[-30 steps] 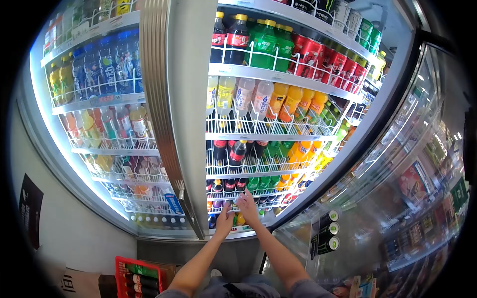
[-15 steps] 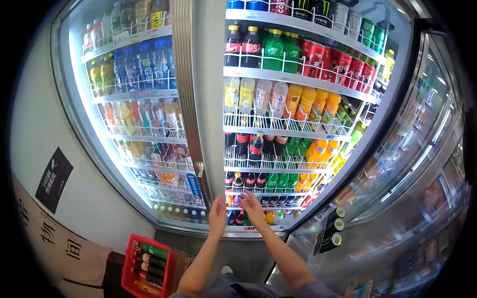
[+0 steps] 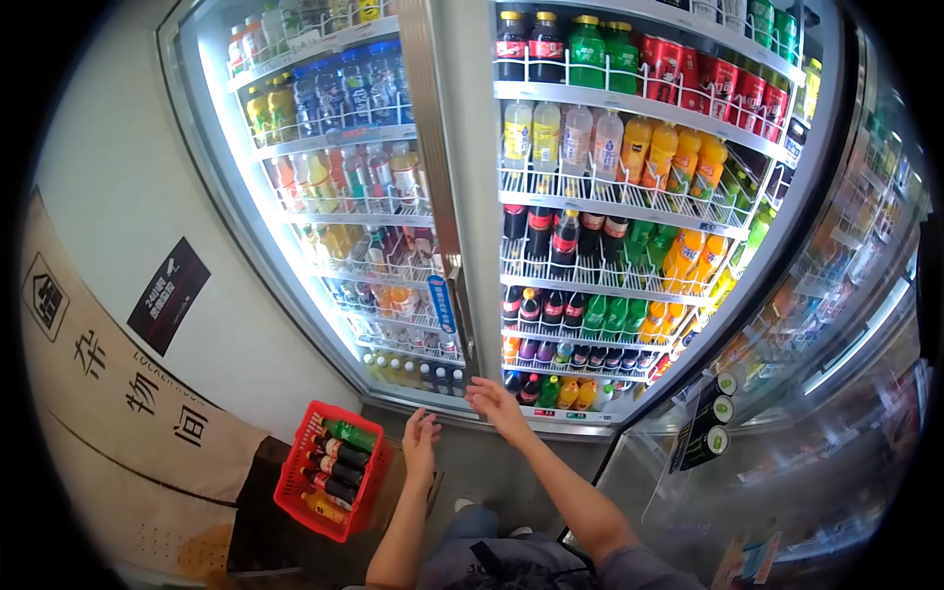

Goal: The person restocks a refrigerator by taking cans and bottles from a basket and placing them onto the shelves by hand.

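Note:
My left hand (image 3: 421,442) is in the air just right of the red basket (image 3: 288,484), fingers slightly bent and apart, holding nothing. In front of the fridge's lower edge, my right hand (image 3: 499,408) is raised with its fingers loosely spread and nothing in them. Inside the basket lie a green soda bottle (image 3: 349,434), several dark cola bottles (image 3: 337,470) and an orange drink bottle (image 3: 323,507). Beyond my right hand, the bottom shelf of the fridge carries small bottles, among them a green one (image 3: 548,391) and orange ones (image 3: 577,395).
The right fridge door (image 3: 787,393) is swung open to my right, with black cans (image 3: 706,444) pictured low on it. A closed glass-door section (image 3: 339,177) stands on the left. Wire shelves (image 3: 629,209) hold rows of bottles. A beige curtain (image 3: 128,413) hangs at the left.
My view has swung left and down, so the basket sits nearer the middle. Both hands have drawn away from the lower shelves, the left one moving toward the basket.

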### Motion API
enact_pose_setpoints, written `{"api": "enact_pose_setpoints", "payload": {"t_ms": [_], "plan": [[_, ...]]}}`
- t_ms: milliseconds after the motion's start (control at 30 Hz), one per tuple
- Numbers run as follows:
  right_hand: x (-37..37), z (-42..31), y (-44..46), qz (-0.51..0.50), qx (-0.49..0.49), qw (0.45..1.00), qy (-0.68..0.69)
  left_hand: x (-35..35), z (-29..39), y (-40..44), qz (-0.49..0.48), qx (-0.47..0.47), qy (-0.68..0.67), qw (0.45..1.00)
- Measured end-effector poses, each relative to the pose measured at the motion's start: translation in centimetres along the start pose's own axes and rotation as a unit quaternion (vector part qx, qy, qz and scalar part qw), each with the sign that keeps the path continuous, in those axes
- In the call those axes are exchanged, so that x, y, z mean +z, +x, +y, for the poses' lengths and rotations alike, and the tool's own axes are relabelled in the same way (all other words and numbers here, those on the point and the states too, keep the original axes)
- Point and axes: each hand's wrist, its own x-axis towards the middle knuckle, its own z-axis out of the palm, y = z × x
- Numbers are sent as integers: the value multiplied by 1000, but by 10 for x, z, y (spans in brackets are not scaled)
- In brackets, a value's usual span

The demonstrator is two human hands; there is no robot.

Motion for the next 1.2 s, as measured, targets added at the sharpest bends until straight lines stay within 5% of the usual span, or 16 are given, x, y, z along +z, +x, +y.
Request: {"api": "enact_pose_setpoints", "payload": {"t_ms": [333,733,967,1200], "plan": [[107,-4,47,-146,61,986,-51,-88,48,25,68,27,-46,996],[290,100,80,-251,158,955,-27,-308,54,-4,268,4,-62,961],[353,156,87,-307,217,924,-69,-401,16,-48,401,-2,-113,909],[384,205,76,-323,272,902,-89,-424,-27,-76,423,-53,-139,894]]}}
